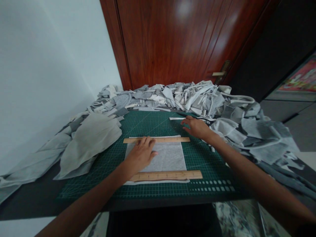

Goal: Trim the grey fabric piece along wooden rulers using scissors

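Ruler [170, 140] along cloth's [171, 157] far edge, under flat left hand [141, 152]; right hand [196, 126] half-curled near strip [175, 118], grip unclear; bare mat [149, 124] beyond.

No text or number can be read, rulers [166, 175] and mat [150, 122] included

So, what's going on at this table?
A person is working on a piece of grey cloth laid out on a green cutting mat. The left hand rests on the cloth, its fingers on the upper wooden ruler; a lower wooden ruler lies across the near edge. The right hand is off to the side, by a thin white strip; whether it touches it is unclear. Fabric scraps are heaped behind.
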The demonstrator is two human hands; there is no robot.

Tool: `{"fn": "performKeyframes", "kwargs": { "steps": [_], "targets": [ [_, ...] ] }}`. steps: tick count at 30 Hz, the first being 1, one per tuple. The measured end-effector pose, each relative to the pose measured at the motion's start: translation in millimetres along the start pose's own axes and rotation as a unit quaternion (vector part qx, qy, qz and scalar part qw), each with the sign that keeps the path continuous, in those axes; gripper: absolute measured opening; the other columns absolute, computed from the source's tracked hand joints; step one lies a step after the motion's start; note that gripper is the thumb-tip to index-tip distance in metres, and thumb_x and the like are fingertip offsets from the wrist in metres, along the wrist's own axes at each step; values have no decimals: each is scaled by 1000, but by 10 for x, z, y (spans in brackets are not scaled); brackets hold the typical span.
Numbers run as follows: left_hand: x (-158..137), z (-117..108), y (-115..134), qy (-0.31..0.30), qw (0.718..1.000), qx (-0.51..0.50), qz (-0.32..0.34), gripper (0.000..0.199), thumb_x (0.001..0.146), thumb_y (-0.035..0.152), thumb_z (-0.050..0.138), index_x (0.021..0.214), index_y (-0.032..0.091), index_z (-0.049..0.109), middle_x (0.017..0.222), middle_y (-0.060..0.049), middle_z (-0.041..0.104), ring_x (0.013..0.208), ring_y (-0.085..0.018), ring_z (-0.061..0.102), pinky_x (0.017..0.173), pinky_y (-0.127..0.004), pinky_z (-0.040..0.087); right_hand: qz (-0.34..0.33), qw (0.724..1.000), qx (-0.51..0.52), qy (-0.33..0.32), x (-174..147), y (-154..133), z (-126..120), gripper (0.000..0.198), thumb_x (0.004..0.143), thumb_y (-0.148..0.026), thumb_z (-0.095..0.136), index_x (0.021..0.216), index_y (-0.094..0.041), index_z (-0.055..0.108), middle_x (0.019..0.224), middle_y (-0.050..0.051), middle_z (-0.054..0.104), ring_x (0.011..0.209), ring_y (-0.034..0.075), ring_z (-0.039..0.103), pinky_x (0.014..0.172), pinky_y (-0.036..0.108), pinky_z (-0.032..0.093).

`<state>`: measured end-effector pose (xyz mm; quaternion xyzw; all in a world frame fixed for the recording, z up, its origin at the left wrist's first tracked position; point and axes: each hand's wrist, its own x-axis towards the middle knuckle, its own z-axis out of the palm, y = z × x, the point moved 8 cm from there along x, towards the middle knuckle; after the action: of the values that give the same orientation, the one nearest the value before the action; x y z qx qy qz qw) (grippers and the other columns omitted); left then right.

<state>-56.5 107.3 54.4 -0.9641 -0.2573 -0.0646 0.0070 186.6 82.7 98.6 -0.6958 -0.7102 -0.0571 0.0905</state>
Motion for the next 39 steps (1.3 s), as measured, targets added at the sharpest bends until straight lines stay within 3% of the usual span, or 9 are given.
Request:
{"fn": "performKeyframes", "kwargs": {
  "steps": [2, 5, 10, 15, 22, 33, 39],
  "targets": [
    [32, -59, -111, -6, 1000, -17, 8, 30, 102, 22, 49, 128, 18, 61, 122, -13, 60, 117, -29, 53, 98, -44, 50, -47, 996, 66, 25, -43, -115, 43, 21, 98, -29, 62, 112, -19, 72, 112, 11, 70, 92, 20, 67, 79, 29, 47],
    [79, -114, -329, -8, 999, -30, -9, 23, 100, 19, 52, 118, 19, 66, 116, -10, 61, 113, -27, 55, 95, -41, 51, -127, 980, 156, 5, -109, -335, 219, 18, 100, -32, 60, 107, -20, 71, 106, 7, 69, 93, 18, 67, 81, 28, 47],
    [126, -115, -615, 13, 998, -67, 4, 20, 97, 17, 55, 110, 20, 69, 110, -8, 64, 112, -25, 56, 101, -40, 47, -177, 960, 217, -14, -199, -458, 386, 19, 101, -29, 58, 110, -18, 71, 109, 9, 68, 102, 20, 65, 89, 31, 48],
    [162, -57, -785, 23, 995, -97, 17, 22, 97, 16, 51, 110, 18, 69, 111, -9, 67, 110, -25, 58, 100, -40, 47, -162, 967, 198, 17, -214, -338, 410, 18, 100, -29, 59, 110, -19, 71, 110, 10, 69, 106, 23, 63, 96, 37, 46],
    [209, -69, -768, 40, 991, -123, 12, 30, 100, 21, 43, 114, 18, 70, 113, -9, 66, 113, -24, 59, 102, -40, 48, -122, 970, 198, 66, -137, -179, 482, 18, 98, -30, 62, 107, -18, 72, 107, 11, 72, 100, 24, 63, 93, 38, 46],
    [293, 45, -912, 44, 991, -127, 7, 42, 100, 14, 39, 124, 19, 72, 117, -10, 66, 114, -22, 58, 105, -38, 47, -87, 972, 200, 82, -98, -123, 536, 15, 99, -26, 62, 105, -19, 74, 104, 10, 71, 96, 22, 61, 91, 36, 45],
    [311, 24, -927, 56, 987, -150, 22, 43, 94, 10, 41, 113, 21, 78, 111, -8, 68, 110, -21, 60, 102, -36, 49, -85, 971, 206, 83, -85, -112, 540, 14, 98, -25, 64, 104, -18, 75, 103, 10, 72, 96, 22, 62, 92, 37, 44]
  ]
}}
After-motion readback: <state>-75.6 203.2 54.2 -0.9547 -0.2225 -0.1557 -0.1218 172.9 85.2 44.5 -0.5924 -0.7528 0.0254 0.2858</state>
